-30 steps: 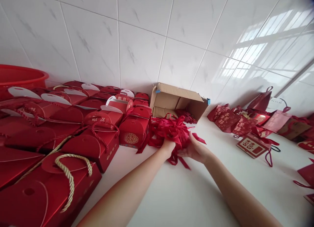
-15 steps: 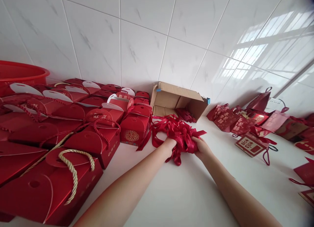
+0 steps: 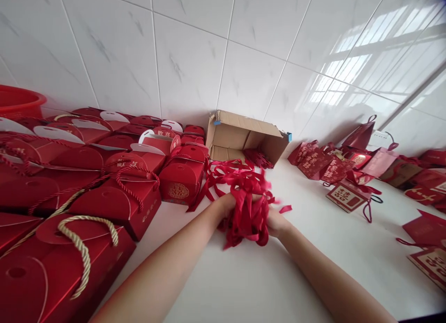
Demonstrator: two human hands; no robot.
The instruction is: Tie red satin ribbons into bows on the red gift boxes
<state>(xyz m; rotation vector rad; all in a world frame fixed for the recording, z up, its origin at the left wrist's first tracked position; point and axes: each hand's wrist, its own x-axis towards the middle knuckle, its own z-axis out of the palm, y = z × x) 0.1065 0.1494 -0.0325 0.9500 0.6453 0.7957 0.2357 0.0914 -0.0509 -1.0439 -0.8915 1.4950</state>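
Note:
A loose tangle of red ribbon [image 3: 248, 211] is gathered between my two hands over the white tabletop. My left hand [image 3: 227, 206] grips it from the left side, its fingers mostly buried under the loops. On the other side my right hand [image 3: 277, 222] is closed on the bundle, fingertips hidden behind it. Some strands trail away toward an open cardboard box [image 3: 228, 139] lying on its side just beyond, and a short end sticks out to the right. More dark red pieces [image 3: 259, 158] lie inside that box.
Rows of red gift boxes [image 3: 114, 197] with rope handles fill the left side, with a red plastic basin [image 3: 21, 102] behind them. Small red gift bags [image 3: 315, 162] stand at the right, near a tag-like box [image 3: 346, 196]. A tiled wall [image 3: 190, 58] closes off the back.
Both hands have drawn the ribbon bundle slightly nearer and lifted it, so its loops hang down lower toward me. The view has shifted a little to the right.

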